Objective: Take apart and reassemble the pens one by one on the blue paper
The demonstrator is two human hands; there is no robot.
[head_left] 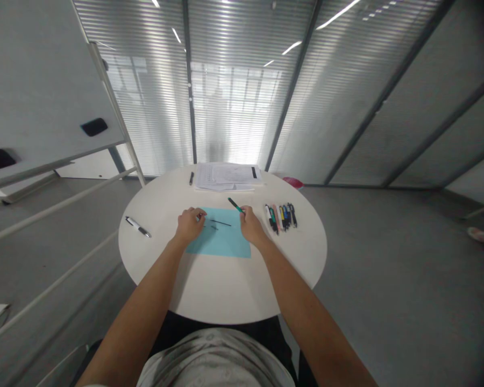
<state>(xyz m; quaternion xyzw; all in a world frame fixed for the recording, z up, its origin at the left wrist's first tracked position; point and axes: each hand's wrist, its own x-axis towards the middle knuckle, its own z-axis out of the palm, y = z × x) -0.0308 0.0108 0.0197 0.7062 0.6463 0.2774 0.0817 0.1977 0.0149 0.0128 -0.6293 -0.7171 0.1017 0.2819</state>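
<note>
My right hand (250, 224) is closed around the lower end of a dark pen (233, 202) with a green part, its dark end pointing up and left. My left hand (190, 223) has its fingertips pinched together over the left edge of a light blue sheet (221, 247). Whatever sits between those fingertips is too small to make out. Between the hands, a thin dark stick like a pen refill (221, 222) lies on the sheet. Just below it is a short dark piece (214, 228), too small to name.
Several pens (281, 216) lie side by side on the right of the round white table (221, 293). A white and black pen (137, 227) rests at the left. Papers (226, 177) are stacked at the back, beside a small dark pen (191, 178). A whiteboard (48, 70) stands left.
</note>
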